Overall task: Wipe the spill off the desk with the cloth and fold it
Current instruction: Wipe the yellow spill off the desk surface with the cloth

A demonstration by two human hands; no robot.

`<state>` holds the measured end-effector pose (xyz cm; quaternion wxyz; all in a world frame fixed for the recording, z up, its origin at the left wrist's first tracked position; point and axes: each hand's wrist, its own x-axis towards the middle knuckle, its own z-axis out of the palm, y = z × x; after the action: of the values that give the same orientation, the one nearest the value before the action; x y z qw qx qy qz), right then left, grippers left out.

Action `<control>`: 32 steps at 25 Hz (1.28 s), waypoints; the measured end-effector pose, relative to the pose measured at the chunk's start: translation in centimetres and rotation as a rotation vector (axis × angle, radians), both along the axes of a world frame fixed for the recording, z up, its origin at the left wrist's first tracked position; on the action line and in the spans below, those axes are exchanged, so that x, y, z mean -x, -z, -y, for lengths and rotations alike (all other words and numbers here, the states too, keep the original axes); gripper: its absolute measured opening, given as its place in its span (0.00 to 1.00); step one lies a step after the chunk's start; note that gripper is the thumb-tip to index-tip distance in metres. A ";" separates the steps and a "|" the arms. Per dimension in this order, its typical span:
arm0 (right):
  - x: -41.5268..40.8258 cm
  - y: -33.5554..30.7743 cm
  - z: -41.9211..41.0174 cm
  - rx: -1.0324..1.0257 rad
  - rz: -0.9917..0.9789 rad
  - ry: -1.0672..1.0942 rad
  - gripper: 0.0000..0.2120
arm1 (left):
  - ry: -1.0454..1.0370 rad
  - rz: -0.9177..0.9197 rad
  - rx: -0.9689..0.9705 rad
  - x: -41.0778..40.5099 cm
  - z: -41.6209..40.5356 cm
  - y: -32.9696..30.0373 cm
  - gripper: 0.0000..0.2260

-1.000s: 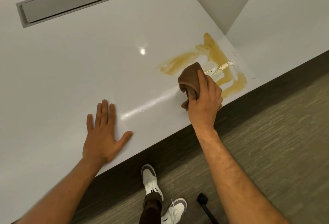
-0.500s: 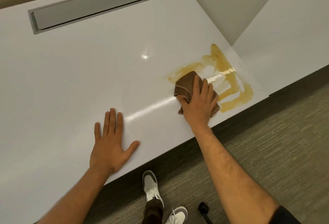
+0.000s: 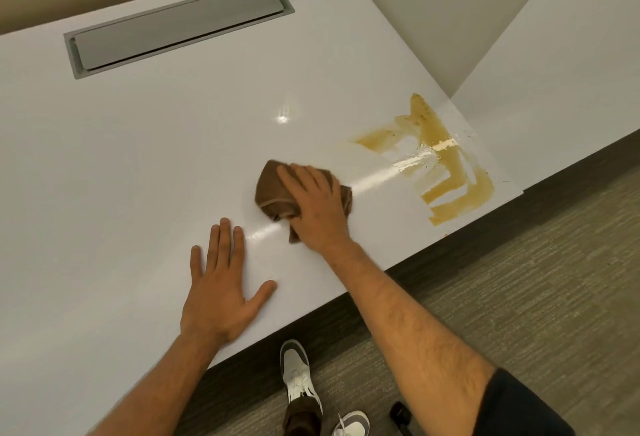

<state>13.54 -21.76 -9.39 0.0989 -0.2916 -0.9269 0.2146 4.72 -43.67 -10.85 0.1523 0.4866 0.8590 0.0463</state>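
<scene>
Cloth (image 3: 277, 193) slid left off spill (image 3: 446, 165); white desk (image 3: 138, 158), gray carpet (image 3: 519, 279).

Brown cloth (image 3: 277, 193), yellow-brown streaked spill (image 3: 450, 161), glossy white desk (image 3: 138, 158), grey hatch (image 3: 176, 26).

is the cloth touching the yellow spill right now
Apart. The head view shows bare white desk between the cloth and the spill.

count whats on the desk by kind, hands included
hands: 2, left hand flat on the desk, right hand on the cloth
cloth: 1, brown, bunched
spill: 1, yellow-brown, partly wiped
grey hatch: 1, set into the desk
total: 5
</scene>
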 end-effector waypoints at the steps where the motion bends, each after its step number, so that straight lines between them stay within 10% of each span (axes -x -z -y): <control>1: -0.5 0.3 1.5 -0.013 -0.003 -0.030 0.37 | -0.002 0.003 0.001 0.0 0.0 0.0 0.47; 7: -7.7 1.2 3.5 -0.067 0.040 -0.181 0.47 | 0.000 0.012 0.004 0.1 -0.1 -0.3 0.48; 17: -1.9 0.6 -1.4 -0.067 0.168 0.330 0.39 | -0.024 0.044 -0.049 0.1 0.0 0.1 0.48; 32: -3.9 0.8 6.4 -0.061 0.101 -0.156 0.37 | -0.045 0.125 -0.094 0.1 0.0 -0.6 0.47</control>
<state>17.41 -28.14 -10.14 0.0439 -0.2260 -0.9567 0.1783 4.59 -43.69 -10.24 0.1815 0.4697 0.8556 0.1201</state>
